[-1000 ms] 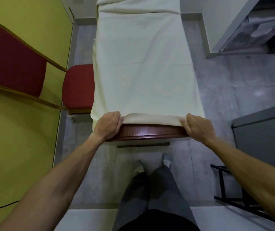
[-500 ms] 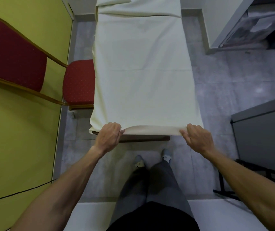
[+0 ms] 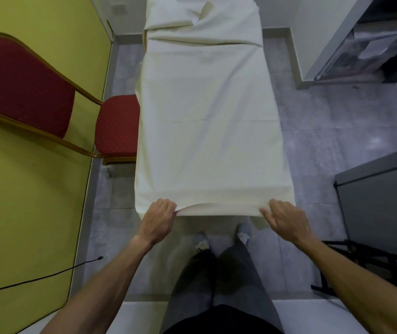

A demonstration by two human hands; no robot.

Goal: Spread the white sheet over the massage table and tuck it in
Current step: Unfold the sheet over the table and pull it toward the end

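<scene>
Both arms reach fwd, hands knuckles-up. Left hand & right hand each pinch the near hem of the white sheet, fingers curled round its corners. Sheet runs away from hands, covering the massage table; red chair beyond left hand.

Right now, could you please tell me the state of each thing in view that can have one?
white sheet: spread flat lengthwise, far end rumpled, near edge held up and not yet tucked.
left hand: grips the sheet's near-left edge.
right hand: pinches the sheet's near-right edge.
red chair: upright, beside the sheet's left side.
</scene>
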